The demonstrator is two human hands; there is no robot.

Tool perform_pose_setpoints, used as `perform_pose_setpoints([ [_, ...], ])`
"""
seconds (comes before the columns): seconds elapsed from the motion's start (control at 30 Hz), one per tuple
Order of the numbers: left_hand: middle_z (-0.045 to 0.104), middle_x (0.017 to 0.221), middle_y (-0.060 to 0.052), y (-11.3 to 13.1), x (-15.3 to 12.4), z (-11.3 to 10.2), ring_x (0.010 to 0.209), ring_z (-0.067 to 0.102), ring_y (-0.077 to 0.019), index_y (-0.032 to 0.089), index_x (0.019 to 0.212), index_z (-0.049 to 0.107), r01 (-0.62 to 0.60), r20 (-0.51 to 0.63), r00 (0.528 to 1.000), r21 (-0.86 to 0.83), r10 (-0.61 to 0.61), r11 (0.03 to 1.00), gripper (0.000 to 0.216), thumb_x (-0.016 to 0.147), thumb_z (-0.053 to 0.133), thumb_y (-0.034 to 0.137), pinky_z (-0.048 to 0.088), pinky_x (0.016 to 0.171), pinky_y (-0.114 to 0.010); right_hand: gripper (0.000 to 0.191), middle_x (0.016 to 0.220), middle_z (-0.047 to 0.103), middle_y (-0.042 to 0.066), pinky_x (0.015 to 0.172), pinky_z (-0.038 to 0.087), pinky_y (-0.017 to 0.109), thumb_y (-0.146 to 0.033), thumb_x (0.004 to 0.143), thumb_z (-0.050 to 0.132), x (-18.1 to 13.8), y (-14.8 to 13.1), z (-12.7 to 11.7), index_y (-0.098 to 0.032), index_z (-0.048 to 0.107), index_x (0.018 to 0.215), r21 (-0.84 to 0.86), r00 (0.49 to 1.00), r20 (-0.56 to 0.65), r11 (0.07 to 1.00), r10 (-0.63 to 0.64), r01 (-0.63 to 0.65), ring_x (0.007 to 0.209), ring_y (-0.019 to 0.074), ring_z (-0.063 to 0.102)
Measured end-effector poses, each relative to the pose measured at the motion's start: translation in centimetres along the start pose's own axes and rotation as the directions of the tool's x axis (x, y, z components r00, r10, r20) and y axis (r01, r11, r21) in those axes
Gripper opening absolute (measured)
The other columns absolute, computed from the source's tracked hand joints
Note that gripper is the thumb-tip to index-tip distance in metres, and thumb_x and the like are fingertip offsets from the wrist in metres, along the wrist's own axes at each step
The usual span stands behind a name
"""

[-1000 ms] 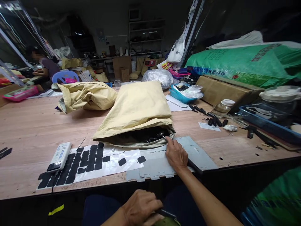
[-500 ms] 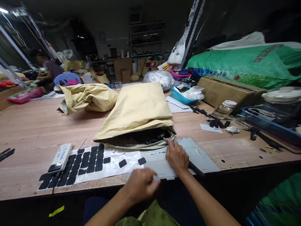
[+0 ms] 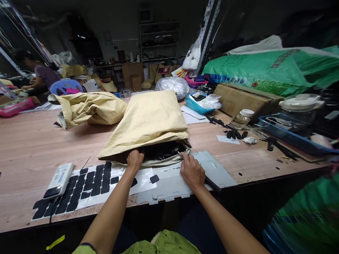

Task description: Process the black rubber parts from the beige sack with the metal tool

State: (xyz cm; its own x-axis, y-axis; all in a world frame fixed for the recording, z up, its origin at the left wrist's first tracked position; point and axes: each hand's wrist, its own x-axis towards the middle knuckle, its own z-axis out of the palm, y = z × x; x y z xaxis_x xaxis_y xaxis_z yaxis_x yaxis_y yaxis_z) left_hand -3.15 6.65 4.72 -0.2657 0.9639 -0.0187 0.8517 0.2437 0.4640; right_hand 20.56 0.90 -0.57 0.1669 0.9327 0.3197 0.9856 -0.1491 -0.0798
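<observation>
A cream paper-like sack point(image 3: 156, 116) lies on the table with its mouth toward me and dark black items point(image 3: 161, 150) inside. My left hand point(image 3: 135, 159) is in the left part of the mouth, its fingertips hidden under the upper lip. My right hand point(image 3: 192, 171) is closed around a black-handled tool point(image 3: 212, 184) with a metal tip. That tip points into the sack's right side. Under the right hand lies a grey sheet point(image 3: 219, 173). To its left, a white backing sheet point(image 3: 116, 173) carries rows of black rounded-square stickers point(image 3: 96, 180).
A white device with a cable point(image 3: 58, 180) rests on the stickers' left side. Behind it lies another cream sack point(image 3: 92, 109). At right are a lidded jar point(image 3: 241, 119), a cardboard box point(image 3: 241, 100), black parts point(image 3: 234, 134) and a blue tray point(image 3: 291, 135). A person point(image 3: 39, 76) sits far left.
My left hand has gone from above the table's front edge forward into the sack's mouth. My right hand keeps its grip on the tool at the mouth. The view has shifted slightly right.
</observation>
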Motion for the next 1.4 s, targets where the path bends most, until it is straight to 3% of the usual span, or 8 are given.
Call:
perform_pose_setpoints([
  [0.07,0.069,0.091,-0.014,-0.2,-1.7,0.2,0.09,0.063,-0.0296,0.014,0.096,0.069,-0.127,-0.084,0.988,0.0,0.127,0.992,0.026,0.087,0.058,0.036,0.046,0.075,-0.037,0.04,0.098,0.062,0.005,0.062,0.031,0.029,-0.021,0.093,0.045,0.0,0.0,0.0,-0.024,0.054,0.131,0.002,1.0,-0.007,1.0,0.0,0.0,0.083,0.018,0.056],
  [0.13,0.067,0.094,-0.009,-0.3,-4.1,0.9,0.089,0.06,-0.0247,0.017,0.1,0.067,-0.358,-0.119,0.928,-0.029,0.352,0.933,0.02,0.088,0.058,0.032,0.046,0.077,-0.035,0.04,0.098,0.062,0.005,0.062,0.031,0.029,-0.021,0.092,0.046,0.0,0.0,0.1,-0.024,0.054,0.132,0.002,1.0,-0.015,1.0,-0.001,0.001,0.083,0.018,0.055],
  [0.27,0.064,0.09,-0.004,-0.1,-8.7,3.4,0.089,0.054,-0.0222,0.021,0.095,0.066,-0.614,0.024,0.783,-0.127,0.622,0.779,0.011,0.085,0.064,0.024,0.044,0.078,-0.034,0.041,0.099,0.063,0.006,0.062,0.03,0.029,-0.021,0.091,0.047,-0.1,0.1,0.2,-0.024,0.054,0.131,0.006,1.0,-0.019,1.0,-0.002,0.003,0.082,0.0182,0.055],
  [0.47,0.061,0.09,-0.004,-0.4,-9.7,5.3,0.089,0.05,-0.0219,0.021,0.101,0.07,-0.585,0.033,0.792,-0.244,0.61,0.773,0.016,0.085,0.069,0.026,0.042,0.079,-0.034,0.04,0.102,0.065,0.007,0.064,0.033,0.029,-0.023,0.094,0.044,0.0,0.0,-0.2,-0.025,0.055,0.132,0.051,1.0,0.02,0.999,0.017,-0.018,0.085,0.0191,0.057],
  [0.6,0.062,0.09,-0.004,-0.6,-9.3,5.2,0.089,0.049,-0.0219,0.021,0.1,0.07,-0.564,0.034,0.801,-0.292,0.597,0.773,0.017,0.083,0.071,0.025,0.041,0.08,-0.034,0.037,0.11,0.067,0.005,0.067,0.039,0.029,-0.025,0.094,0.043,0.4,0.2,-1.8,-0.027,0.059,0.128,0.222,0.989,0.121,0.968,0.09,-0.115,0.092,0.0198,0.061],
  [0.9,0.063,0.088,-0.003,-0.5,-9.4,5.1,0.091,0.049,-0.0219,0.022,0.096,0.072,-0.522,0.04,0.824,-0.338,0.565,0.784,0.014,0.082,0.072,0.025,0.04,0.08,-0.033,0.047,0.134,0.062,0.004,0.102,0.047,0.034,-0.037,0.093,0.044,-5.3,0.8,-4.4,-0.025,0.054,0.137,0.712,0.986,0.151,0.7,-0.065,-0.063,0.121,0.0196,0.059],
  [1.07,0.062,0.087,-0.003,-0.5,-9.3,5.2,0.09,0.049,-0.0214,0.022,0.094,0.072,-0.497,0.055,0.834,-0.358,0.549,0.79,0.015,0.08,0.073,0.024,0.04,0.08,-0.033,0.045,0.134,0.062,0.003,0.101,0.049,0.032,-0.035,0.095,0.041,-7.9,0.5,-4.8,-0.026,0.055,0.137,0.731,0.984,0.155,0.68,-0.084,-0.057,0.121,0.0178,0.059],
  [1.4,0.062,0.089,-0.002,-0.3,-9.3,5.1,0.091,0.049,-0.0206,0.023,0.09,0.071,-0.449,0.082,0.855,-0.376,0.512,0.81,0.013,0.078,0.073,0.02,0.039,0.081,-0.033,0.045,0.12,0.068,0.001,0.08,0.054,0.024,-0.03,0.097,0.037,-8.3,-0.2,-6.1,-0.035,0.05,0.14,0.595,0.975,0.141,0.802,-0.17,0.054,0.095,0.0141,0.069],
])
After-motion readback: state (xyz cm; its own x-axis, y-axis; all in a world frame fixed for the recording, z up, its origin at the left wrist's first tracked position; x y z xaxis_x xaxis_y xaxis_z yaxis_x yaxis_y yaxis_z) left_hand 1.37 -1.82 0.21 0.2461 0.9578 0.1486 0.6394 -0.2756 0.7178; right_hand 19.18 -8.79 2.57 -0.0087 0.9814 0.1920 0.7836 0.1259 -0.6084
